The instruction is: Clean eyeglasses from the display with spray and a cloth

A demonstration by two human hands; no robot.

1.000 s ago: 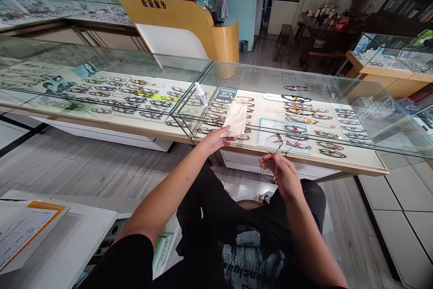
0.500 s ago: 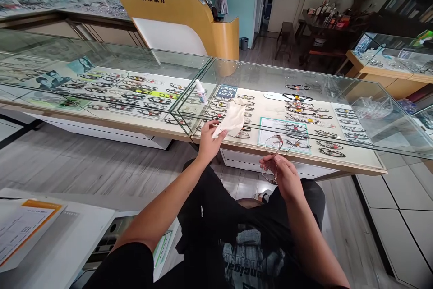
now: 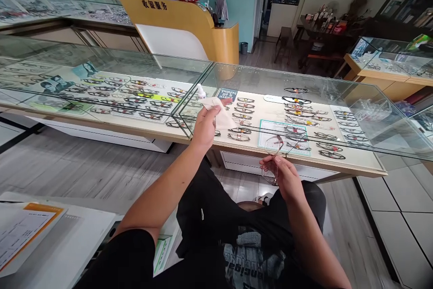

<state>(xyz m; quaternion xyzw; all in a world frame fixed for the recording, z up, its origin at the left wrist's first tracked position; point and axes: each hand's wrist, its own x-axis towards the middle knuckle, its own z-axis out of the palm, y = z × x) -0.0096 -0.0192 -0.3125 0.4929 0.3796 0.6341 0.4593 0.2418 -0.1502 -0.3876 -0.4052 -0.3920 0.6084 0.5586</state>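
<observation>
My left hand (image 3: pixel 205 127) grips a cream-coloured cleaning cloth (image 3: pixel 223 116), thumb on top, above the front edge of the glass display case (image 3: pixel 250 69). Part of the cloth drapes over the hand toward the right. In my right hand (image 3: pixel 286 172) is a pair of eyeglasses (image 3: pixel 271 174), pinched near the middle of the frame and turned so one lens stands above the other. A small white bottle (image 3: pixel 201 91) stands on the case just beyond the cloth, its lower part hidden. Hand and glasses are apart from the cloth.
Rows of eyeglass frames (image 3: pixel 242 116) lie inside the case under glass. A yellow cashier counter (image 3: pixel 189 14) stands behind it. At lower left is a white surface (image 3: pixel 81 239) with a paper form (image 3: pixel 25 230). A stool (image 3: pixel 284 42) stands farther back.
My left hand has turned and lifted a little, and the cloth has shifted left and bunched up, now partly covering the bottle. My right hand and the glasses are nearly still. The view has tilted slightly up.
</observation>
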